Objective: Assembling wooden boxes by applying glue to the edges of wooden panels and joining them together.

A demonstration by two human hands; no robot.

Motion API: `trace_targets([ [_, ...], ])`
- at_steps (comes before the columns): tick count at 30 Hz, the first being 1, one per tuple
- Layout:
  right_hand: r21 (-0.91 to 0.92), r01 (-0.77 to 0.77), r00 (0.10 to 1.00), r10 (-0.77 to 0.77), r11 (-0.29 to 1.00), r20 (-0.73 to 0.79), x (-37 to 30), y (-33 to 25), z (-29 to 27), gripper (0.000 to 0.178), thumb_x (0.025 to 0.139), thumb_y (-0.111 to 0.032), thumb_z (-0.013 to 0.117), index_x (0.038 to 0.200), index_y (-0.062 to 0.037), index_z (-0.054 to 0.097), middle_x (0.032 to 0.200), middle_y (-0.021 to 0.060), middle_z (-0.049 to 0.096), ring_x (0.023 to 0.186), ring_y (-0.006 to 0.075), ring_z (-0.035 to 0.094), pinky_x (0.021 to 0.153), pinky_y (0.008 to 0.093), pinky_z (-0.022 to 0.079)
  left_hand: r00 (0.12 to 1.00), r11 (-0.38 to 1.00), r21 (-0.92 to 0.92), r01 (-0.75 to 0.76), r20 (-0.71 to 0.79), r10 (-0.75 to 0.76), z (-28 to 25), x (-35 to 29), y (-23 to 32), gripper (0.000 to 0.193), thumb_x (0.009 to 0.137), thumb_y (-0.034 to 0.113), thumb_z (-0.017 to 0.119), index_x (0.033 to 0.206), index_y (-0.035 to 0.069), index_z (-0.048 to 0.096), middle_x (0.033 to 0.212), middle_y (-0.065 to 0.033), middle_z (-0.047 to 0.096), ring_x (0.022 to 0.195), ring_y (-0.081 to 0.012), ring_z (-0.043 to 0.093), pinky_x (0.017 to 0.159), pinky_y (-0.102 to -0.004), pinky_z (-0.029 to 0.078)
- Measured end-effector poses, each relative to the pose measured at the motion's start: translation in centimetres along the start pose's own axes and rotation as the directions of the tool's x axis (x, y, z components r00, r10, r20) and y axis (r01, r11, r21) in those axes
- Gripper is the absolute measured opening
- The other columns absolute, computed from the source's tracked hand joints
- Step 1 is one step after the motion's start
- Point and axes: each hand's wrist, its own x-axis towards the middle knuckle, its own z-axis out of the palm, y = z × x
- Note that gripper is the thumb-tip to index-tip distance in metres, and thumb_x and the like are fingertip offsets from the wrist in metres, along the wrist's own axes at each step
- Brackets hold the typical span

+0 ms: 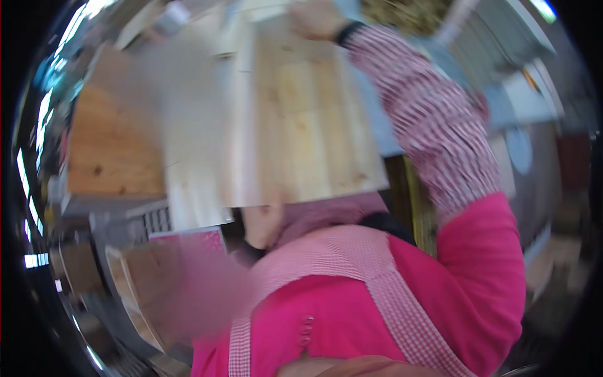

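A pale wooden panel [308, 125] made of joined boards lies tilted in front of my body. At its near edge my left hand [267, 221] is closed on the wood, its fingers partly hidden by the panel. My right hand [316, 20] reaches to the far end and appears closed on the edge there, though motion smears it. Just left of this panel, a second pale board [196, 144] runs alongside, also blurred. My left sleeve is a pink smear; the right one carries a striped sleeve cover [433, 113].
An orange-brown wooden board [113, 154] stands to the left. Below it is a wooden box-like piece [141, 283]. A heap of straw-coloured shavings [405, 14] sits at the far right, near grey stacked sheets [502, 38]. A yellowish edge [422, 210] runs beside my right side.
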Motion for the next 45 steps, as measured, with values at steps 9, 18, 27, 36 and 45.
trace_targets([
  [9,0.188,-0.107,0.758,0.202,0.976,-0.620,-19.6,-7.5,-7.1,0.034,0.075,-0.030,0.068,0.100,-0.0065,0.064,0.110,0.0156,0.062,0.108,0.0328,0.055,0.095,0.0460,0.040,0.975,0.934,-0.329,0.143,-0.114,-0.189,-1.8,-5.0,-0.4,0.030,0.088,0.004,0.062,0.116,-0.007,0.055,0.110,-0.0126,0.060,0.097,-0.0189,0.058,0.088,-0.0305,0.046],
  [18,-0.463,-0.838,0.455,0.836,0.287,-0.305,-52.1,4.2,-11.8,0.049,0.088,-0.041,0.056,0.117,-0.0020,0.058,0.131,0.0200,0.051,0.122,0.0398,0.047,0.100,0.0497,0.037,0.601,0.939,-0.042,0.340,0.778,-0.183,1.6,-5.1,4.1,0.021,0.091,0.013,0.058,0.103,-0.003,0.065,0.087,-0.0084,0.067,0.081,-0.0169,0.062,0.076,-0.0282,0.049],
  [27,-0.368,-0.806,0.533,0.839,0.464,-0.110,-53.4,-0.8,-12.0,0.059,0.090,-0.044,0.053,0.127,0.0013,0.049,0.136,0.0236,0.046,0.127,0.0426,0.042,0.103,0.0489,0.035,0.133,0.894,-0.165,-0.416,0.962,0.239,15.9,-1.4,13.6,0.028,0.087,0.019,0.062,0.108,0.000,0.061,0.093,-0.0182,0.067,0.086,-0.0305,0.066,0.074,-0.0369,0.052],
  [36,-0.209,-0.807,0.580,0.809,0.553,-0.100,-53.5,-2.8,-12.9,0.061,0.085,-0.040,0.062,0.126,0.0029,0.049,0.131,0.0241,0.049,0.122,0.0416,0.045,0.101,0.0507,0.035,0.088,0.242,-0.110,0.964,0.991,0.098,30.6,-2.9,14.7,0.038,0.098,0.022,0.051,0.129,0.001,0.045,0.125,-0.0113,0.054,0.108,-0.0252,0.059,0.091,-0.0353,0.050],
  [45,-0.054,-0.838,0.544,0.825,0.543,-0.153,-51.4,0.7,-16.4,0.068,0.076,-0.040,0.072,0.126,0.0000,0.050,0.122,0.0212,0.053,0.112,0.0387,0.050,0.095,0.0467,0.039,0.203,0.237,-0.255,0.937,0.953,0.225,33.6,-1.0,14.6,0.037,0.098,0.016,0.049,0.132,0.002,0.044,0.123,-0.0099,0.055,0.113,-0.0259,0.057,0.097,-0.0379,0.046],
])
